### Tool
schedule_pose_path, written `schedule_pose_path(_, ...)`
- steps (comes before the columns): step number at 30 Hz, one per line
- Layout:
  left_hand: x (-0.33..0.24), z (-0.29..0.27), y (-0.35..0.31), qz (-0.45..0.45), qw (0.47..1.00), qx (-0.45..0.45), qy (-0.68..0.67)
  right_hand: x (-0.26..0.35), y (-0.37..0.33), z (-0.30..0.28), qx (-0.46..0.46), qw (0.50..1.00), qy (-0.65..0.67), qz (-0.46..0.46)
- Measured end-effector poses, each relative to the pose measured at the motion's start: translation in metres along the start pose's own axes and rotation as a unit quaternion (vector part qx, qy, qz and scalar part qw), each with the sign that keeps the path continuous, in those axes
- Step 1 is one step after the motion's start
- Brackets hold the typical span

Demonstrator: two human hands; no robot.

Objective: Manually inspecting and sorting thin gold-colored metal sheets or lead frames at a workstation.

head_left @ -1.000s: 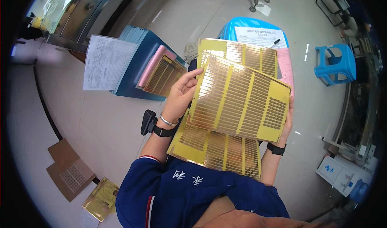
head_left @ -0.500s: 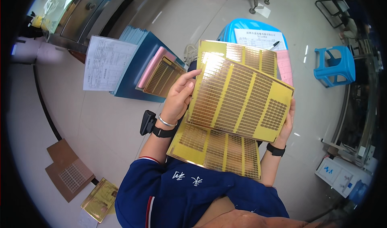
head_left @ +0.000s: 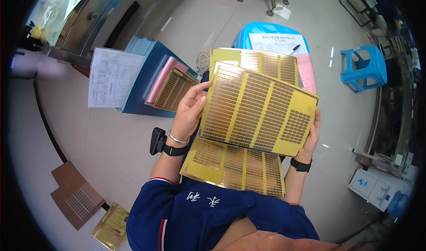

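Observation:
Between my two hands I hold a yellow printed circuit board panel (head_left: 259,111) with rows of small copper pads, tilted toward me. My left hand (head_left: 188,111) grips its left edge, thumb and fingers near the upper corner. On the opposite edge is my right hand (head_left: 313,133), its fingers mostly hidden behind the panel. A second panel (head_left: 233,166) of the same kind lies on my lap, partly beneath the held one. Beyond the held panel, another yellow panel (head_left: 279,67) shows its upper part, in front of the blue stool.
A blue stool (head_left: 248,31) carries a printed sheet (head_left: 270,42), a pen (head_left: 294,50) and pink paper (head_left: 306,71). To the left, a blue stack (head_left: 137,91) bears pink sheets and smaller panels (head_left: 175,89). Another blue stool (head_left: 364,67) stands at right. Brown boards (head_left: 80,197) lie lower left.
The view has shifted slightly. The held panel tilts a little differently, and the bright glare on its upper left has shrunk. Both hands keep their hold.

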State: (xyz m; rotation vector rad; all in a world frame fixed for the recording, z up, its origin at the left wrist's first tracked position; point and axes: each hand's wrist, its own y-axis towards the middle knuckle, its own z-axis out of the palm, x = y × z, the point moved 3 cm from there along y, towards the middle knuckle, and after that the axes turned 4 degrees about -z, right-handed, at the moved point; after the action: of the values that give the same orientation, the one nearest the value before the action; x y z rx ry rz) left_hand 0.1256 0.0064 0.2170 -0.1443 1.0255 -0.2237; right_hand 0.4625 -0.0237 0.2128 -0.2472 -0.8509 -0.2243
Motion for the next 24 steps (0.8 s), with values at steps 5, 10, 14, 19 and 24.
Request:
schedule_pose_path(5,0.0,0.001,0.0,0.005,1.0,0.011,0.007,0.001,0.0,-0.003,-0.006,1.0,0.001,-0.002)
schedule_pose_path(10,-0.002,0.004,0.0,0.005,1.0,-0.001,-0.019,0.001,0.0,-0.001,-0.001,1.0,0.005,-0.006)
schedule_pose_path(14,-0.002,-0.001,0.002,0.005,0.999,-0.004,-0.039,0.003,-0.002,0.004,0.023,0.999,-0.031,-0.009)
schedule_pose_path(19,0.004,-0.007,0.006,-0.011,0.999,-0.019,-0.042,0.009,-0.005,0.016,0.02,0.999,-0.044,-0.004)
schedule_pose_path(24,0.01,-0.012,0.007,-0.018,0.999,-0.038,-0.025,0.008,-0.004,0.015,0.053,0.998,-0.026,-0.003)
